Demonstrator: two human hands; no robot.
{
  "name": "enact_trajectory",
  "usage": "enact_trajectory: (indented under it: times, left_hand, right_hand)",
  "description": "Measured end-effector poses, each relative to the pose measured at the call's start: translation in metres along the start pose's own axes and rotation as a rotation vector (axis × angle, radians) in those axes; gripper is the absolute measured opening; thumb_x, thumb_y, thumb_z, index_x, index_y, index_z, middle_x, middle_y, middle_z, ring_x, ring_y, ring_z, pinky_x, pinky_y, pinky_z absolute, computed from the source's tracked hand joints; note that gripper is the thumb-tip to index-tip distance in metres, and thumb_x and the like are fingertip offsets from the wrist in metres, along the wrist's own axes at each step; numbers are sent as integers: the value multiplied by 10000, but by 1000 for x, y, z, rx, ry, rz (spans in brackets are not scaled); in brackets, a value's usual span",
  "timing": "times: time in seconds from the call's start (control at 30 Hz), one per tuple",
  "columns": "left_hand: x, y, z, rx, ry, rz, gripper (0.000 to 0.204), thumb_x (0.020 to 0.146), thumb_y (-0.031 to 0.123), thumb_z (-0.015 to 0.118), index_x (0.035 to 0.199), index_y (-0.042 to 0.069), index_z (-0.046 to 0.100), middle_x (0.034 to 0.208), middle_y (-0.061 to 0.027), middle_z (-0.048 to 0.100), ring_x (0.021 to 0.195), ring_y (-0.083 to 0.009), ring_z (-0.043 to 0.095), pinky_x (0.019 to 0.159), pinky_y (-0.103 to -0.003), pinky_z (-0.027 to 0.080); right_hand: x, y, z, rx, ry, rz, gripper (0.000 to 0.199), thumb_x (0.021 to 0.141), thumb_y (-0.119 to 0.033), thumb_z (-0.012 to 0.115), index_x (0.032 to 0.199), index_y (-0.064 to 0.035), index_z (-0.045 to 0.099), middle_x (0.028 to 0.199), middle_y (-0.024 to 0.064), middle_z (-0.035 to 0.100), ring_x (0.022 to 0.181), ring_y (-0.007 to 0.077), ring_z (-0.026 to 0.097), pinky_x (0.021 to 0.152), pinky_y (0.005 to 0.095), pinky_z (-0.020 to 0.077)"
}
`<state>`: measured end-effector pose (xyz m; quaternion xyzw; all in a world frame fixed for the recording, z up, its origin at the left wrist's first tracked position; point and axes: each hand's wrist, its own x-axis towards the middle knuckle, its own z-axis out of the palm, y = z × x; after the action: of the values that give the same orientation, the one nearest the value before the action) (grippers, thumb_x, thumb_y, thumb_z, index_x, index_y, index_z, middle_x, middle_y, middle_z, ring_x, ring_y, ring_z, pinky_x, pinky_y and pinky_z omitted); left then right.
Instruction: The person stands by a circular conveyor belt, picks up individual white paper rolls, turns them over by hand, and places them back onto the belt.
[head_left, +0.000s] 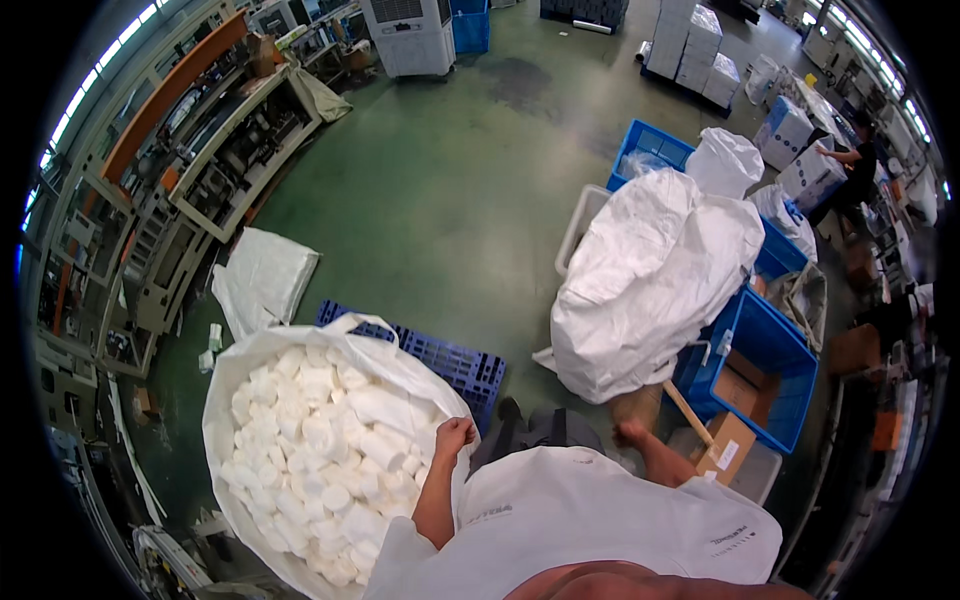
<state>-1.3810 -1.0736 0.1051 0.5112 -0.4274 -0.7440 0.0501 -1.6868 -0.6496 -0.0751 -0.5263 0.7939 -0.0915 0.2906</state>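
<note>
My left hand (456, 434) is closed, its fingers curled, right at the rim of a large white bulk bag (228, 400). Whether it grips the cloth is hidden. Small white rolls or cylinders (320, 450) fill this bag in a heap. On the other side of my body, my right hand (632, 433) hangs low, blurred and partly in shadow. It is nearest to a brown object (638, 405) below a big, bulging white sack (640, 285); its fingers do not show clearly.
A blue plastic pallet (440, 360) lies beyond the bulk bag, with a folded white sack (265, 275) to its left. Blue crates (808, 400) and a cardboard box (727, 450) stand at my right. Machinery (240, 150) lines the left. A person (860, 170) works far right.
</note>
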Motion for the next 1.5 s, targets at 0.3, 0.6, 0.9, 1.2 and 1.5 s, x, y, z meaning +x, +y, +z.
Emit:
enact_trajectory:
  times: [0.3,0.6,0.9,1.2,1.5]
  left_hand:
    - [241,220,42,56,157,90,200,836,163,757,895,30,621,711,-6,607,577,-95,551,531,-228,457]
    - [453,359,83,197,265,-346,123,877,170,638,869,48,634,704,-54,611,587,-191,584,537,-308,479]
    - [726,560,239,322,123,-384,114,896,135,578,859,28,591,686,-77,587,573,-195,573,501,-311,475]
    - [1063,867,434,409,31,-342,117,916,100,517,850,9,548,667,-101,563,559,-200,561,465,-315,470]
    - [1309,1132,824,442,-114,65,69,919,73,501,856,56,524,658,-59,549,573,-157,560,476,-283,489]
  right_hand:
    - [182,32,-28,-32,-430,203,120,726,-309,695,793,-212,714,768,18,684,676,217,656,606,392,513]
    - [670,237,-352,51,69,248,174,721,-242,645,600,-117,658,607,79,627,546,244,608,534,382,492]
    - [939,284,-781,1046,561,287,245,856,-127,533,1002,32,649,834,123,694,710,175,670,681,328,555]
    - [913,448,-667,240,-95,720,112,603,-188,698,632,-81,685,670,161,653,571,305,631,552,409,509]
    - [906,490,-660,694,52,1012,160,810,-179,631,665,-120,594,704,79,582,683,226,616,574,412,479]
